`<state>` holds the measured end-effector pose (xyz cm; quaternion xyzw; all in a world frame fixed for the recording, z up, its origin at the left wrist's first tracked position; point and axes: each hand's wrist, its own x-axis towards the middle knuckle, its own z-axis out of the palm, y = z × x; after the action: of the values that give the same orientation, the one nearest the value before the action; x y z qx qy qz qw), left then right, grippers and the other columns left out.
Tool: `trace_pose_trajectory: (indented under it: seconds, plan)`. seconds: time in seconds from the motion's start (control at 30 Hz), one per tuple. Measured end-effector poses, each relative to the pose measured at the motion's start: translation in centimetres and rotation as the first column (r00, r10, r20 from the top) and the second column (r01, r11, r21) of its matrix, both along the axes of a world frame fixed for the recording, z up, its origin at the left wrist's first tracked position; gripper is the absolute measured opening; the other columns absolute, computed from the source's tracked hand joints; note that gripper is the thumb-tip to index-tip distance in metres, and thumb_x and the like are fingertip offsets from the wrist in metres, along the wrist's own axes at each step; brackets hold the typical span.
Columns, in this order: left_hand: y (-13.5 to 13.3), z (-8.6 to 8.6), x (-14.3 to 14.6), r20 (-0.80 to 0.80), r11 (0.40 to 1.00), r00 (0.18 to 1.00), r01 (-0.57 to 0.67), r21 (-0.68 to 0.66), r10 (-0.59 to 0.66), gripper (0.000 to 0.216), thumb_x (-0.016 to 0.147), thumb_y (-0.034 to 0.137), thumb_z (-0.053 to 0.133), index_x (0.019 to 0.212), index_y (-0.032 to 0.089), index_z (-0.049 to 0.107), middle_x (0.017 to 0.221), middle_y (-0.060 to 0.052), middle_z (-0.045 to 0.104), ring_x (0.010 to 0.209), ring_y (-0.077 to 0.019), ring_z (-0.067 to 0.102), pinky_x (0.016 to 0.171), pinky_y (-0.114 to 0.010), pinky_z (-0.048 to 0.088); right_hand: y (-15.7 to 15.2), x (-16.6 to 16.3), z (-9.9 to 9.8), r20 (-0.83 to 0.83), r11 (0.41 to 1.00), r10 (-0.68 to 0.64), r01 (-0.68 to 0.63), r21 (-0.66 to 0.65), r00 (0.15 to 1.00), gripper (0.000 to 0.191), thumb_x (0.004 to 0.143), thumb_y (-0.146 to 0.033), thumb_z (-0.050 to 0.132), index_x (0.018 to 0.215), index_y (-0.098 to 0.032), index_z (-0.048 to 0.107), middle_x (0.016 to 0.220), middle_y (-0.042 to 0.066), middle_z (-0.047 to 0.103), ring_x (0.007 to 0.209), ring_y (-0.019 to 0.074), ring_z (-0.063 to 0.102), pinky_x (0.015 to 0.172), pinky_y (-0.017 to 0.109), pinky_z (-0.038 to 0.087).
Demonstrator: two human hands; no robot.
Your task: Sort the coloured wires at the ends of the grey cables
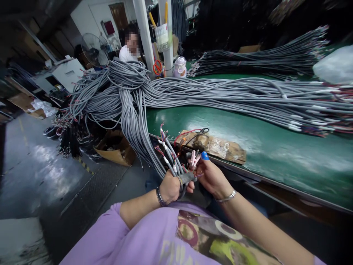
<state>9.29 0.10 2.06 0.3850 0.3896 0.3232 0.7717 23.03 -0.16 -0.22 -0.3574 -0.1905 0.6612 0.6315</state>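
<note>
My left hand (171, 186) is closed round a bundle of grey cables (140, 132) near their ends; its thumb wears a grey covering. Past the fist, the cable ends (166, 160) show white bands and thin bare-looking coloured wires. Close by on the right, my right hand (213, 178) has its fingers curled at a small pink clip-like tool (194, 159). One of its digits wears a blue fingertip cover (204, 155). Thin wires pass by its fingertips; whether they are gripped is hidden.
A worn wooden block (220, 147) with red and black leads lies at the edge of the green table (264, 129). Long grey cables (220, 92) stretch across the table, darker ones behind. A cardboard box (117, 147) stands on the floor. A person (129, 49) is beyond.
</note>
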Motion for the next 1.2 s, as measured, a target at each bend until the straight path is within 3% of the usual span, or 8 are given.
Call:
trace_pose_trajectory:
  seconds: [0.1, 0.23, 0.33, 0.47, 0.63, 0.8, 1.0, 1.2]
  plan:
    - [0.2, 0.3, 0.3, -0.012, 1.000, 1.000, -0.026, -0.016, 0.026, 0.048, 0.051, 0.049, 0.084, 0.071, 0.012, 0.061, 0.052, 0.000, 0.059, 0.042, -0.0094, 0.052, 0.042, -0.021, 0.043, -0.1, -0.3, 0.1, 0.001, 0.999, 0.037, -0.037, 0.030, 0.999, 0.048, 0.077, -0.067, 0.060, 0.074, -0.019, 0.065, 0.059, 0.002, 0.062, 0.045, 0.0140, 0.054, 0.045, 0.028, 0.046]
    - [0.4, 0.3, 0.6, -0.011, 0.999, 1.000, -0.029, -0.017, 0.029, 0.048, 0.051, 0.049, 0.084, 0.071, 0.012, 0.060, 0.051, 0.000, 0.059, 0.041, -0.0091, 0.052, 0.041, -0.021, 0.043, 0.0, -0.2, -0.2, -0.077, 0.966, 0.257, -0.254, 0.040, 0.963, 0.058, 0.075, -0.075, 0.053, 0.091, -0.021, 0.066, 0.061, 0.002, 0.063, 0.035, 0.0171, 0.053, 0.037, 0.033, 0.045]
    - [0.4, 0.1, 0.7, -0.013, 0.999, 0.999, -0.039, -0.020, 0.039, 0.048, 0.052, 0.048, 0.084, 0.072, 0.011, 0.061, 0.052, 0.000, 0.059, 0.042, -0.0089, 0.053, 0.041, -0.020, 0.043, 0.3, 0.0, -0.6, -0.122, 0.947, 0.322, -0.318, 0.054, 0.939, 0.060, 0.072, -0.078, 0.053, 0.091, -0.022, 0.066, 0.061, 0.002, 0.064, 0.035, 0.0196, 0.056, 0.036, 0.035, 0.046]
    - [0.5, -0.4, 0.8, -0.023, 0.998, 0.999, -0.041, -0.043, 0.040, 0.048, 0.051, 0.046, 0.084, 0.077, 0.012, 0.061, 0.051, 0.001, 0.059, 0.041, -0.0090, 0.052, 0.041, -0.020, 0.044, 0.8, -0.1, -0.8, -0.119, 0.971, 0.241, -0.239, 0.031, 0.963, 0.055, 0.071, -0.075, 0.059, 0.078, -0.021, 0.067, 0.055, 0.002, 0.062, 0.041, 0.0187, 0.057, 0.040, 0.032, 0.047]
    - [0.3, -1.0, 0.5, -0.036, 0.999, 0.999, -0.028, -0.029, 0.027, 0.048, 0.052, 0.047, 0.084, 0.075, 0.012, 0.061, 0.052, 0.000, 0.059, 0.042, -0.0098, 0.053, 0.041, -0.021, 0.044, 0.8, -0.2, -0.5, -0.124, 0.999, 0.048, -0.051, -0.019, 0.991, 0.046, 0.071, -0.069, 0.065, 0.077, -0.024, 0.066, 0.068, 0.002, 0.068, 0.054, 0.0170, 0.060, 0.051, 0.031, 0.051]
    - [-0.3, -0.8, -0.2, -0.024, 1.000, 1.000, 0.000, -0.002, 0.000, 0.049, 0.052, 0.050, 0.084, 0.073, 0.011, 0.062, 0.053, -0.001, 0.060, 0.044, -0.0108, 0.054, 0.042, -0.023, 0.046, 0.2, 0.5, -0.4, -0.137, 0.996, 0.083, -0.088, -0.031, 0.987, 0.045, 0.077, -0.066, 0.061, 0.082, -0.022, 0.068, 0.078, 0.004, 0.071, 0.061, 0.0155, 0.061, 0.059, 0.029, 0.051]
    - [-0.5, -0.8, -0.1, -0.010, 0.997, 0.998, -0.067, 0.029, 0.067, 0.048, 0.056, 0.053, 0.081, 0.073, 0.012, 0.061, 0.054, -0.002, 0.061, 0.045, -0.0112, 0.056, 0.044, -0.022, 0.047, 0.1, 1.0, 0.1, -0.089, 0.997, 0.074, -0.076, -0.023, 0.993, 0.029, 0.078, -0.050, 0.069, 0.083, -0.021, 0.070, 0.075, 0.002, 0.070, 0.061, 0.0136, 0.058, 0.059, 0.026, 0.048]
    - [-0.1, -0.4, 0.3, -0.005, 0.993, 0.993, -0.117, 0.000, 0.117, 0.046, 0.054, 0.050, 0.083, 0.070, 0.013, 0.060, 0.054, -0.001, 0.060, 0.044, -0.0097, 0.054, 0.043, -0.021, 0.045, 0.6, 0.2, -0.6, 0.123, 0.998, -0.065, 0.062, 0.031, 0.990, 0.045, 0.077, -0.066, 0.061, 0.079, -0.021, 0.070, 0.072, 0.004, 0.068, 0.060, 0.0157, 0.055, 0.057, 0.029, 0.044]
